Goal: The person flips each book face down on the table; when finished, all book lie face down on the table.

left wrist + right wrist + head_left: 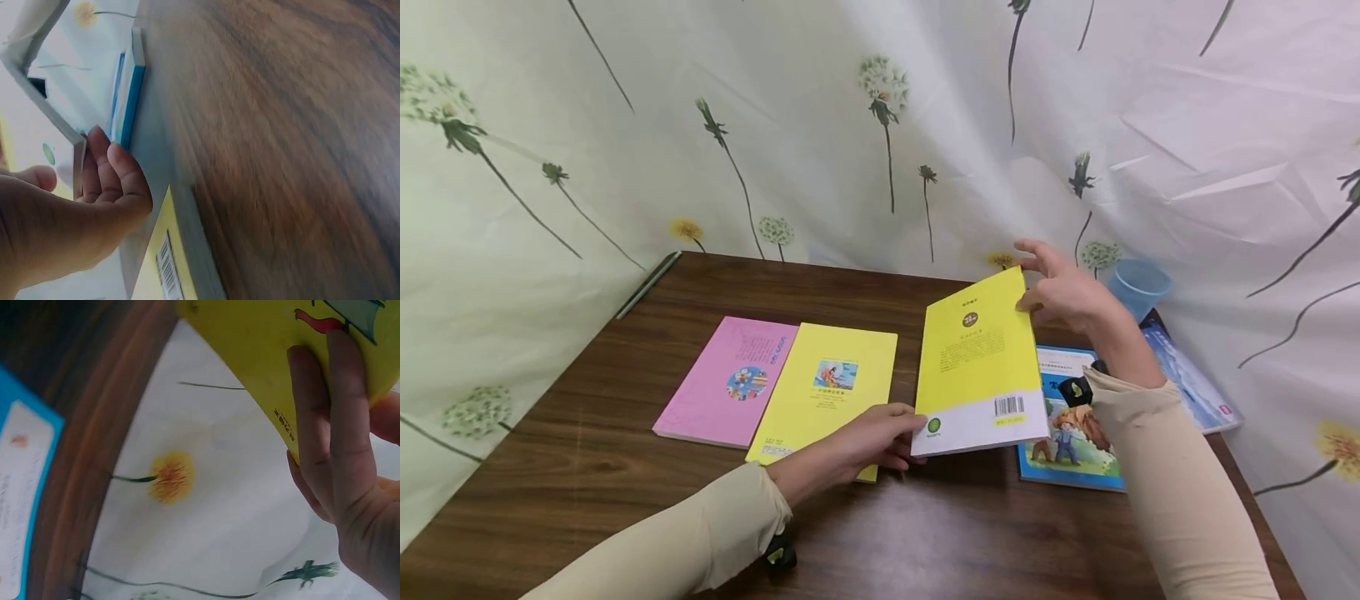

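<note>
Gripping the yellow-and-white book [973, 358] at opposite corners, two hands hold it tilted above the table [587, 492], between the flat yellow book [831, 396] to the left and the blue book [1067, 446] to the right. The left hand [876, 437] pinches the near left corner, thumb on the back cover, fingers curled behind. The right hand [1063, 292] has the far right corner between its thumb and fingers, two of them stretched along the other cover. It looks like a thin paperback: probably light, stiff enough to stay flat between two holds, yet likely to bend or fan open if held by one cover only. The smooth cover may be a little slippery. Corners or edges seem the best places, pinching both covers and the pages together; bare corners could crease under hard pressure.
</note>
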`<state>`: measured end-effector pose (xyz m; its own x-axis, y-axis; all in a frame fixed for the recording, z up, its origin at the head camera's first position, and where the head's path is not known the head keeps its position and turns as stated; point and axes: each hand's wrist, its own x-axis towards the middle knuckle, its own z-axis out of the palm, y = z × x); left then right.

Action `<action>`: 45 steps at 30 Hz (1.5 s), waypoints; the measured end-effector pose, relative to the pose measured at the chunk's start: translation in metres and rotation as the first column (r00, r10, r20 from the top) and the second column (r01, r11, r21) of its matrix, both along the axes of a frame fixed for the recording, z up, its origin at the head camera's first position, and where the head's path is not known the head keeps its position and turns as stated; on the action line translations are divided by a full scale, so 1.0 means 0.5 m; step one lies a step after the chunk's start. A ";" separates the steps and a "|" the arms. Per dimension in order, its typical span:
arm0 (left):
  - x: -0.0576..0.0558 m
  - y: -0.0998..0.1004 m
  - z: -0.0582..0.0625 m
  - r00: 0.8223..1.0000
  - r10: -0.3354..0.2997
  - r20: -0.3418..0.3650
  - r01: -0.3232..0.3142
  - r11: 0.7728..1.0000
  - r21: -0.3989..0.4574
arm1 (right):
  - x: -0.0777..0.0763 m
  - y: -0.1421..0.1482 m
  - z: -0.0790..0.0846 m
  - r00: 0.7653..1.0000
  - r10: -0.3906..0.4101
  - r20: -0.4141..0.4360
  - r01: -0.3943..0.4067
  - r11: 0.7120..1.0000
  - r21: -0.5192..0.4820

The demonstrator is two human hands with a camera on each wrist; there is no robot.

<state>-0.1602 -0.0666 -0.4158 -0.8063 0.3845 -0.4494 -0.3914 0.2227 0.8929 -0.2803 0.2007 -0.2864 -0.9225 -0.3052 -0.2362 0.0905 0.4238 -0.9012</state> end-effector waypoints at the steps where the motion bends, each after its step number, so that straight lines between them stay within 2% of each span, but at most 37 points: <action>1: 0.000 -0.004 0.000 1.000 0.007 -0.016 -0.008 1.000 -0.020 | 0.001 0.002 -0.008 1.000 0.011 0.002 -0.011 1.000 0.007; 7: 0.013 -0.021 0.011 0.997 0.015 -0.080 -0.023 0.995 -0.098 | 0.004 0.000 -0.068 0.998 0.059 -0.013 -0.057 0.993 0.102; 10: 0.019 -0.024 0.018 0.995 0.006 -0.097 -0.017 0.993 -0.117 | 0.005 0.000 -0.101 0.998 0.056 -0.024 -0.052 0.988 0.147; 16: 0.027 -0.030 0.018 0.995 -0.001 -0.101 -0.015 0.988 -0.155 | 0.006 -0.004 -0.166 0.999 0.048 0.013 -0.050 0.989 0.137; 18: 0.029 -0.033 0.017 0.997 -0.011 -0.076 -0.001 0.988 -0.157 | 0.005 -0.009 -0.184 0.999 0.044 0.023 -0.047 0.990 0.136; 23: 0.029 -0.043 0.017 0.995 -0.063 0.080 0.072 0.991 -0.110 | 0.005 -0.018 -0.222 1.000 0.026 0.016 -0.028 0.986 0.164; 26: 0.027 -0.055 0.017 0.981 -0.109 0.160 0.121 0.990 -0.068 | 0.006 -0.020 -0.235 1.000 0.008 0.021 -0.012 0.985 0.172; 30: 0.024 -0.070 0.018 0.960 -0.160 0.229 0.170 0.985 -0.027 | 0.006 -0.022 -0.243 1.000 0.011 0.026 -0.015 0.985 0.169; 34: 0.023 -0.076 0.019 0.946 -0.171 0.277 0.178 0.984 -0.002 | 0.005 -0.025 -0.245 0.999 0.031 0.033 -0.036 0.984 0.172; 40: 0.025 -0.077 0.025 0.946 -0.157 0.285 0.165 0.986 -0.004 | -0.001 -0.030 -0.247 0.999 0.024 0.043 -0.034 0.968 0.248; 45: 0.029 -0.081 0.031 0.951 -0.150 0.270 0.162 0.987 -0.020 | -0.002 -0.038 -0.240 1.000 0.012 0.012 -0.015 0.934 0.357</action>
<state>-0.1459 -0.1072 -0.4005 -0.5864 0.4723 -0.6581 -0.5713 0.3348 0.7493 -0.2814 0.1819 -0.4064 -0.9161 -0.2113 -0.3407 0.0904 0.7190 -0.6891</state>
